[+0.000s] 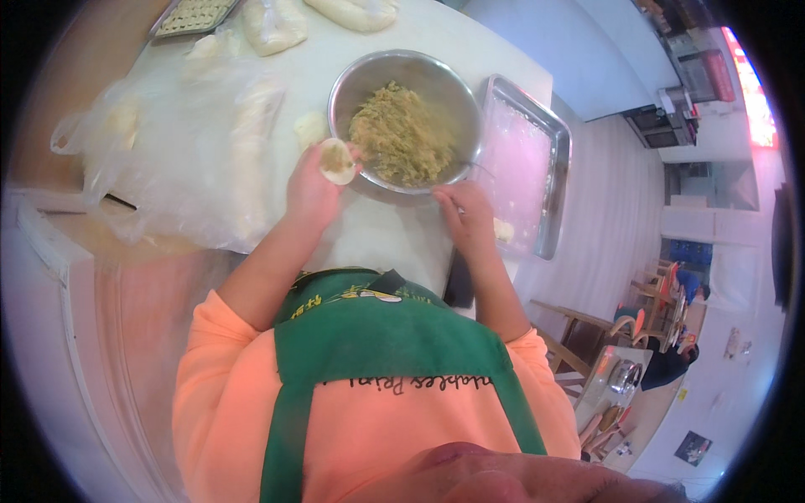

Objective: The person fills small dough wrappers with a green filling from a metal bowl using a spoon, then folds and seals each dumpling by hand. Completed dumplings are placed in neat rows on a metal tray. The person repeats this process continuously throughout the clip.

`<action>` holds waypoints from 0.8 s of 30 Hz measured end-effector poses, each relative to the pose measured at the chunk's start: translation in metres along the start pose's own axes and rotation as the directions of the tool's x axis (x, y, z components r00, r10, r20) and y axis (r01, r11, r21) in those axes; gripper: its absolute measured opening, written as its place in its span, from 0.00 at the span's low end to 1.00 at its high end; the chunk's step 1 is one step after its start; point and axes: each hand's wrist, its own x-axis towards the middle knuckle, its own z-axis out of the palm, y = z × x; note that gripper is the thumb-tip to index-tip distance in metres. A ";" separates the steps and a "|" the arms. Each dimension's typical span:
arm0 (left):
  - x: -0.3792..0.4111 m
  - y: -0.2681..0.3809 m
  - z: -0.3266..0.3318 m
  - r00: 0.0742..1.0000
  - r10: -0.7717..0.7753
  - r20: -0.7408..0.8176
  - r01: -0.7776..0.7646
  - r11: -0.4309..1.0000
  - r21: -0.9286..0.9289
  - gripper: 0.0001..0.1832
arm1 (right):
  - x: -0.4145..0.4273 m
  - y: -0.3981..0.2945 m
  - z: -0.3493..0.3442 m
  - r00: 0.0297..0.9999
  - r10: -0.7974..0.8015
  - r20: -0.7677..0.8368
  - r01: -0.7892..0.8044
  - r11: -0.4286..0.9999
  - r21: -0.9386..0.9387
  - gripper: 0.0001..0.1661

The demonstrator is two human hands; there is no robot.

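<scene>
My left hand (312, 192) holds a round dough wrapper (338, 161) with a dab of filling on it, beside the bowl's near-left rim. The steel bowl (344, 78) contains a mound of minced greenish-brown filling (405, 135). At the bowl's near-right rim, my right hand (466, 210) is closed around what looks like a thin metal utensil, mostly hidden by the fingers. Another pale dough wrapper (310, 127) lies left of the bowl. One pale dumpling (503, 230) rests in the floured steel tray (563, 182), near my right wrist.
Clear plastic sheeting (182, 157) covers dough on the left of the white table (402, 236). Bagged dough (273, 28) and a tray of small pale pieces (192, 17) sit at the far side. Two people are near dining tables (619, 377) at right.
</scene>
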 end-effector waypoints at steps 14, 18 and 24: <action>-0.004 -0.061 -0.028 0.931 -0.356 0.081 0.359 0.933 -0.026 0.22 | -0.021 -0.008 -0.003 0.999 -0.027 -0.031 0.028 0.999 0.032 0.05; -0.010 -0.058 -0.014 0.922 -0.371 0.109 0.377 0.925 -0.040 0.22 | -0.031 -0.014 -0.008 0.998 0.065 -0.012 -0.063 0.991 0.119 0.05; -0.021 -0.046 -0.015 0.921 -0.378 0.093 0.388 0.912 -0.133 0.22 | -0.047 -0.003 0.002 0.990 -0.126 0.066 0.121 0.990 0.069 0.13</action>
